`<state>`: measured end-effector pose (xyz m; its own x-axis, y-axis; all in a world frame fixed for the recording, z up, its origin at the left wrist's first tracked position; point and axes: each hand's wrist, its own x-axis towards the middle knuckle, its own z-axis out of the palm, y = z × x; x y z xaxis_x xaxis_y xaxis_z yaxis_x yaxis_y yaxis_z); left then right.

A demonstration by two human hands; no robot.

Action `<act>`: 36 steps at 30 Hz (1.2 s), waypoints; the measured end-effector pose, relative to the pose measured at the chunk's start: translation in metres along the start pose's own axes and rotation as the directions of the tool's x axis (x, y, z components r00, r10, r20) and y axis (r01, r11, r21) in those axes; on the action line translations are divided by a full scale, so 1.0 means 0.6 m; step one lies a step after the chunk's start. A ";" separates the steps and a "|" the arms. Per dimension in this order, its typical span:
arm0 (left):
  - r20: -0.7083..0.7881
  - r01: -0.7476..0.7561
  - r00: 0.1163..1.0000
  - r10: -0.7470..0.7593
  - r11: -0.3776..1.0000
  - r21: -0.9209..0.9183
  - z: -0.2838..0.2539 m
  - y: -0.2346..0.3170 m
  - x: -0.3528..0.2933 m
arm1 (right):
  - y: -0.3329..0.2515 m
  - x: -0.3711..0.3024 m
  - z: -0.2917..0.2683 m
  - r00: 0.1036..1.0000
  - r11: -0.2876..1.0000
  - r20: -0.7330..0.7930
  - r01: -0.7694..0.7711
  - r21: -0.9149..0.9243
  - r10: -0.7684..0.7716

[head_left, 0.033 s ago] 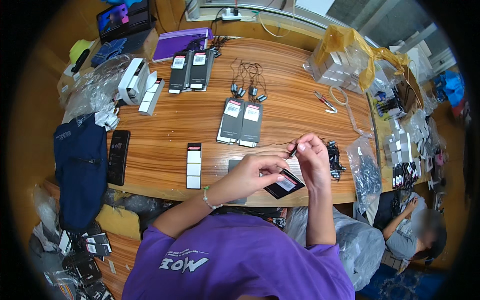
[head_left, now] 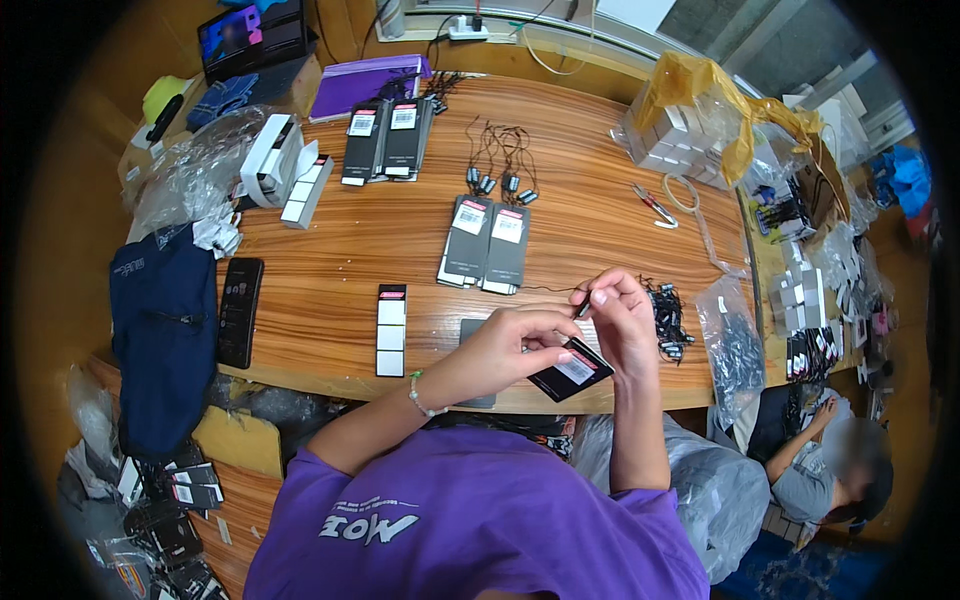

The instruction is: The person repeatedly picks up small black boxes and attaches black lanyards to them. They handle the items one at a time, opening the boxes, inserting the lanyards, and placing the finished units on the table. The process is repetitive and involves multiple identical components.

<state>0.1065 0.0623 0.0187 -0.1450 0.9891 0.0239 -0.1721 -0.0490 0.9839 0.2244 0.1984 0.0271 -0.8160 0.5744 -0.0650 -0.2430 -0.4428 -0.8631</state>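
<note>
My left hand [head_left: 510, 352] is closed on a black hang tag [head_left: 575, 370] with a white label, holding it tilted over the table's front edge. Just above the tag, my right hand [head_left: 622, 310] pinches the small dark toggle of a tag string [head_left: 583, 306], whose thin cord trails to the left. Beneath my left hand a grey tag [head_left: 476, 332] lies partly hidden. Two stacks of grey hang tags [head_left: 468, 240] with white labels lie beyond my hands, their strings spread out behind them. To the right of my right hand is a heap of black tag strings [head_left: 670, 318].
A label strip [head_left: 391, 332] and a phone [head_left: 240, 312] lie on the left. More tag stacks [head_left: 404, 140] sit at the back. Pliers-like snips [head_left: 655, 207], a tape roll [head_left: 680, 192] and bagged white boxes [head_left: 680, 135] are at the right. Another person [head_left: 820, 470] sits at lower right.
</note>
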 end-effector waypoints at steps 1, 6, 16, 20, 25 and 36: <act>0.015 0.057 0.998 -0.056 0.997 -0.053 -0.001 -0.003 0.000 | 0.006 0.002 0.003 0.998 0.999 0.037 -0.048 -0.011 0.048; -0.087 0.030 0.995 -0.040 0.993 -0.112 -0.009 -0.012 0.003 | 0.026 0.025 0.007 0.997 0.986 0.065 -0.058 0.154 0.048; -0.012 0.084 0.996 -0.084 0.996 -0.009 -0.029 -0.007 -0.019 | -0.038 0.069 -0.002 0.985 0.957 -0.040 0.175 0.231 -0.170; -0.075 0.050 0.996 -0.051 0.999 -0.016 -0.038 -0.019 -0.019 | -0.067 0.089 -0.002 0.969 0.916 -0.074 0.249 0.314 -0.237; -0.308 -0.110 0.939 0.154 0.981 0.157 -0.059 0.003 -0.010 | -0.076 0.068 0.021 0.933 0.925 0.122 0.307 0.225 -0.339; -0.488 -0.089 0.838 0.243 0.944 0.317 -0.070 0.043 -0.005 | -0.019 0.015 0.100 0.963 0.667 0.170 0.267 -0.696 -0.209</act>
<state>0.0615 0.0519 0.0368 -0.6390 0.7495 0.1729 0.1597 -0.0906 0.9830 0.1882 0.1674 0.0666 -0.8242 0.5288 0.2026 -0.0152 0.3370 -0.9414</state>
